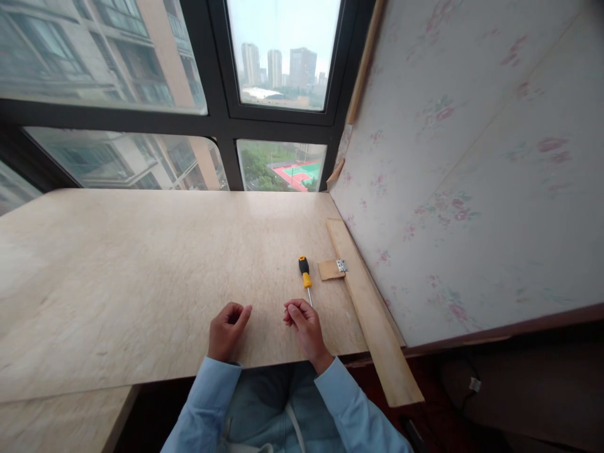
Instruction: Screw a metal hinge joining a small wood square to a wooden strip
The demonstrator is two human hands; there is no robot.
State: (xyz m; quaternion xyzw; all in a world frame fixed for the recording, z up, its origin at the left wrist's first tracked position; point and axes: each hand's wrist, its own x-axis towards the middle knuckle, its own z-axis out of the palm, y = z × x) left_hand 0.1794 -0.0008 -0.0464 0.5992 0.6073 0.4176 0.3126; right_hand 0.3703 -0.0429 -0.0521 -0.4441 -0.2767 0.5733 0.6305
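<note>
My left hand (228,330) rests at the front of the stone sill, curled into a loose fist with the thumb along the top; no object shows in it. Close by, my right hand (304,330) is closed, thumb and fingertips pinched together; anything between them is too small to make out. Just beyond it lies a screwdriver (306,274) with a black and yellow handle, its tip hidden by the right hand. To the right, a small metal hinge (341,265) sits where a short wooden piece (331,270) meets a long wooden board (368,302).
The marble-patterned sill (141,270) stretches left and back to a dark window frame (278,129). A wall with flowered paper (453,163) rises along the right. The long board's near end overhangs the sill's front edge.
</note>
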